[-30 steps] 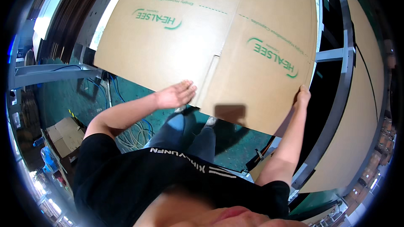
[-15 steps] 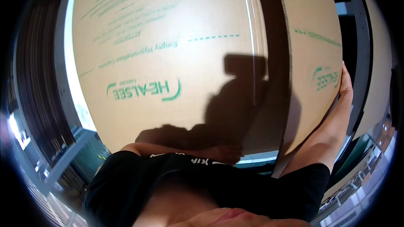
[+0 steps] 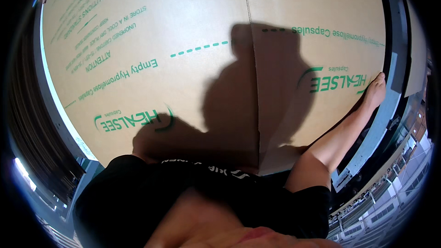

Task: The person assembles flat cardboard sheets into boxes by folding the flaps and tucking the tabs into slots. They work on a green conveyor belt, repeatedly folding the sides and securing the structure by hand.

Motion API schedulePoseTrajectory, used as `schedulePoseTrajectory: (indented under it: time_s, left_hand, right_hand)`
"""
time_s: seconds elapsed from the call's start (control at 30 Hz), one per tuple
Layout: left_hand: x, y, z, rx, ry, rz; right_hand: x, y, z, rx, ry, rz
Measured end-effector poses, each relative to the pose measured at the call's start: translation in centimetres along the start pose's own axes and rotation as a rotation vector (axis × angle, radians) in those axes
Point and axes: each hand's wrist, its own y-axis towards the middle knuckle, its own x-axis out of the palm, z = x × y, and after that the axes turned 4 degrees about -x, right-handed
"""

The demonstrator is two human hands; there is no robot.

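Head view: large flat tan cardboard sheet with green print (image 3: 197, 14) in front of torso, left edge along pale narrow strip (image 3: 78, 135); bare right hand (image 3: 376, 90) at sheet's right edge, fingers bunched together, can't tell if pinching or just pressing, left hand not visible. Sheet might skew if driven from the right only, buckle at its dark lengthwise seam (image 3: 255, 92), or snag its near edge on the black fabric T-shirt (image 3: 138, 197).

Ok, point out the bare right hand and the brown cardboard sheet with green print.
Bare right hand (image 3: 376, 90): head view, middle of the hand.
Brown cardboard sheet with green print (image 3: 190, 80): head view, left panel.
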Motion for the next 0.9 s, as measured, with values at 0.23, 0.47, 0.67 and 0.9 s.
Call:
schedulePoseTrajectory:
  time_s: [0.23,0.47,0.67,0.9]
  left_hand:
    - [0.5,1.0,2.4,-0.101,0.109,0.058]
    - [-1.1,3.8,11.0,-0.411,0.405,0.184]
    - [0.5,5.5,12.8,-0.477,0.638,0.379]
    - [0.9,5.3,12.9,-0.468,0.686,0.335]
  right_hand:
    - [1.2,0.8,-1.6,0.118,0.14,-0.169]
    - [-2.0,0.0,-3.6,0.245,0.215,-0.288]
    - [-1.0,0.5,-3.1,0.186,0.266,-0.327]
    - [-2.8,-0.3,-3.7,0.039,0.345,-0.34]
